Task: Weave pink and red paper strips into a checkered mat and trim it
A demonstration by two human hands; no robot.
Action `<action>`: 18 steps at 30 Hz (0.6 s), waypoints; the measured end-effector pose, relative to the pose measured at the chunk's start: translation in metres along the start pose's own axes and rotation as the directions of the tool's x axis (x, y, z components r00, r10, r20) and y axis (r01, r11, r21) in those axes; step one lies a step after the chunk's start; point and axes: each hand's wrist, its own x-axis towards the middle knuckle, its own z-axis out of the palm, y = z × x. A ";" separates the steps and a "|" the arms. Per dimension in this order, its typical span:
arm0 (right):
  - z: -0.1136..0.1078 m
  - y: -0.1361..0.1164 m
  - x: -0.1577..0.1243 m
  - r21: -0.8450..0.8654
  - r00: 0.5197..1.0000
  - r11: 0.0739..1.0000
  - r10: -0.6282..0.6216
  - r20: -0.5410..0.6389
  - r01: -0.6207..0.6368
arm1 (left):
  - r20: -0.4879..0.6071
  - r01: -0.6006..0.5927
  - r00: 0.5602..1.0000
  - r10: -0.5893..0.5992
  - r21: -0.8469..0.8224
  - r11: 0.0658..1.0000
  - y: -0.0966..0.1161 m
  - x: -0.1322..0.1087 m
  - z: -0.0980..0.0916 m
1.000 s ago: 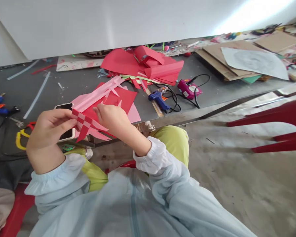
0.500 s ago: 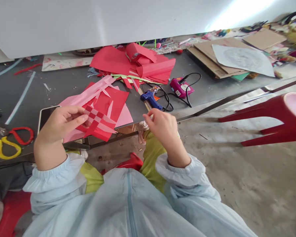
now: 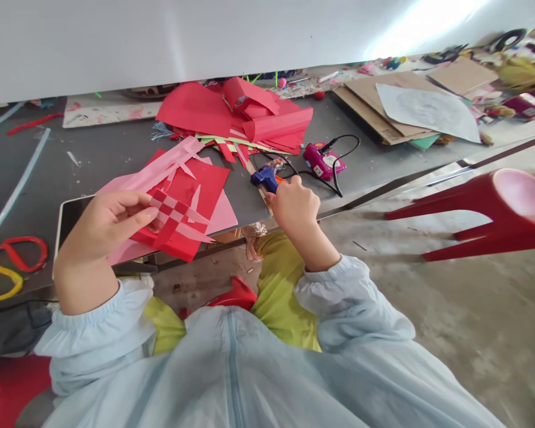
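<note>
Between thumb and fingers, my left hand [image 3: 109,226] pinches a woven paper piece [image 3: 173,217], a red and pink checkerboard with loose pointed strip ends at its right. It is held near the table's front edge. My right hand [image 3: 298,205] is closed around the handle of a blue hot glue gun [image 3: 264,176], whose nozzle end points to the back left. The handle is mostly covered by my fingers. Behind the woven piece lie a red paper sheet [image 3: 214,178] and pink paper [image 3: 226,213].
Red paper scraps [image 3: 196,110] are heaped at the back. A magenta box [image 3: 321,161] with a black cord sits right of the glue gun. Scissors [image 3: 24,252] and a tablet-like device [image 3: 69,209] lie left. Cardboard [image 3: 361,107] is at right; a red stool [image 3: 477,196] stands beyond the table.
My right hand has moved forward and closed on the glue gun handle. My left hand still holds the woven paper in nearly the same place. The view has shifted slightly.
</note>
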 end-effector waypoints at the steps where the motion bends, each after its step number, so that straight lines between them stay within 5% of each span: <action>1: 0.000 0.000 0.002 0.001 1.000 1.000 -0.001 0.003 0.001 | -0.002 -0.004 1.000 0.004 -0.002 1.000 0.001 0.000 0.000; 10: 0.001 0.016 0.008 -0.023 0.997 0.997 -0.075 0.017 0.076 | 0.075 -0.053 0.996 0.048 0.068 0.996 -0.001 0.001 0.012; 13: 0.000 0.031 0.008 -0.036 0.991 0.990 -0.133 -0.012 0.133 | 0.148 -0.183 0.978 0.150 0.249 0.951 0.001 0.002 0.041; 18: -0.004 0.061 0.013 0.044 0.983 0.985 -0.161 -0.088 0.165 | 0.313 -0.369 0.913 0.261 0.366 0.855 0.017 0.000 0.119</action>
